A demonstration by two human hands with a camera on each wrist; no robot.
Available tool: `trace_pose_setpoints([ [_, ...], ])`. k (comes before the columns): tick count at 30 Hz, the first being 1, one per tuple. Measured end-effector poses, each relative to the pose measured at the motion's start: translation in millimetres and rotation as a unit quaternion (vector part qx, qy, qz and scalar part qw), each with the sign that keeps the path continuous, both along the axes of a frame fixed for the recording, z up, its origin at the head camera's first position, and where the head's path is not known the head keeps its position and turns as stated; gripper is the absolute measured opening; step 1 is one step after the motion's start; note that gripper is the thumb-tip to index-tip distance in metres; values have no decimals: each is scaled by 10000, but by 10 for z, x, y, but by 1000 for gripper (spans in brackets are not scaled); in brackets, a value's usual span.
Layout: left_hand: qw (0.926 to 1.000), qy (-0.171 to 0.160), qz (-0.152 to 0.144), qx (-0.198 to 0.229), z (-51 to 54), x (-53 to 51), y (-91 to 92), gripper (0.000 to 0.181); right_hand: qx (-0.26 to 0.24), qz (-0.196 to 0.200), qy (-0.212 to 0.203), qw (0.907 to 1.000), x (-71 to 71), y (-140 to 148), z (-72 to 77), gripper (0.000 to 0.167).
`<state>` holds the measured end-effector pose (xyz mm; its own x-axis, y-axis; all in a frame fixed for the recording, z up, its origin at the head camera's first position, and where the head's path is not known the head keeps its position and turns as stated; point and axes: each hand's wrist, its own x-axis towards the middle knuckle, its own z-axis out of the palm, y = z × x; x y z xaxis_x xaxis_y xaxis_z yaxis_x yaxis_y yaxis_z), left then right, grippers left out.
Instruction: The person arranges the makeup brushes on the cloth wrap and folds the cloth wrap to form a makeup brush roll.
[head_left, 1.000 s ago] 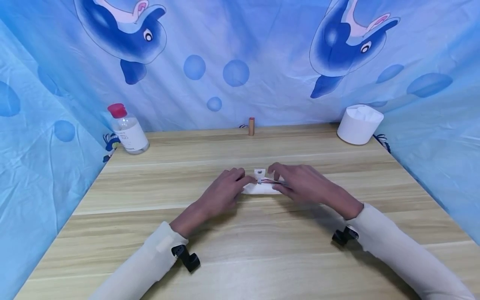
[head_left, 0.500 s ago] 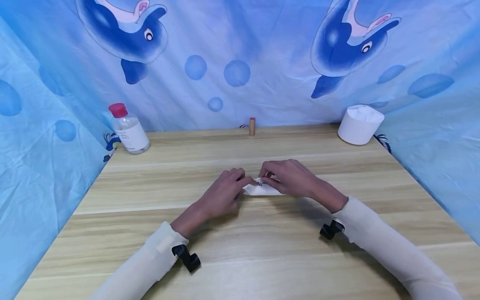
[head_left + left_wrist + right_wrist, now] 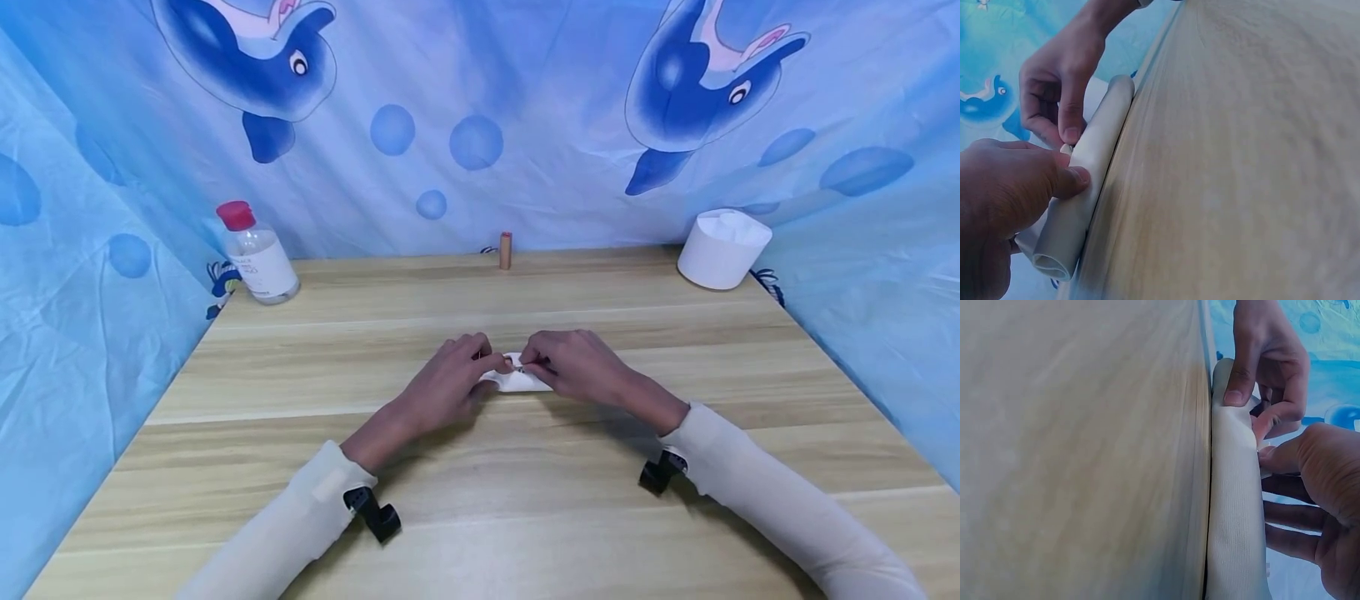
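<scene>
A soft white pouch [image 3: 519,384], rolled into a tube, lies on the table between my hands. In the left wrist view the pouch [image 3: 1096,150] shows an open, hollow near end. My left hand [image 3: 450,373] grips its left part, with the thumb on the near side and the fingers over the top. Close beside it, my right hand [image 3: 579,363] pinches a small white tab at the pouch's upper middle between thumb and index finger. In the right wrist view the right hand's [image 3: 1329,487] other fingers extend behind the pouch. The tab is mostly hidden by the fingertips.
A clear bottle [image 3: 264,265] with a red cap stands at the table's back left. A small brown cylinder [image 3: 506,252] with a red top stands at the back edge. A white roll [image 3: 722,250] sits at the back right. Blue dolphin-print cloth hangs around the table.
My right hand has moved left to the upright tab with its metal snap, and taken hold of it. The tab has come down toward the pouch. My left hand has stayed nearly still.
</scene>
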<state>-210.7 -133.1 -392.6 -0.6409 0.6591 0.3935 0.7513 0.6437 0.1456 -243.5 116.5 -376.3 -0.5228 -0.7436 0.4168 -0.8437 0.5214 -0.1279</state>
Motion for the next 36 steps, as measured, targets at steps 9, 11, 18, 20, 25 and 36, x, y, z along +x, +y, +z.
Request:
trace_pose_setpoints([
  [9,9999,-9,42,152,8,-3,19,26,-275,218,-442,9984,51,9,11,3],
  [11,9998,11,33,213,3,-5,26,24,-339,265,-481,9979,57,10,6,3],
  [18,9989,139,-19,453,-5,-21,14,23,-97,562,-421,9975,53,10,-2,6],
  [20,9984,182,-63,526,-6,-33,0,21,120,584,-285,9978,64,-2,0,10],
  [25,9977,236,-110,619,-15,-64,-23,17,464,710,380,9957,112,-45,3,13],
  [36,9999,-21,-8,162,-31,-16,10,18,513,494,-751,9946,73,169,49,22],
])
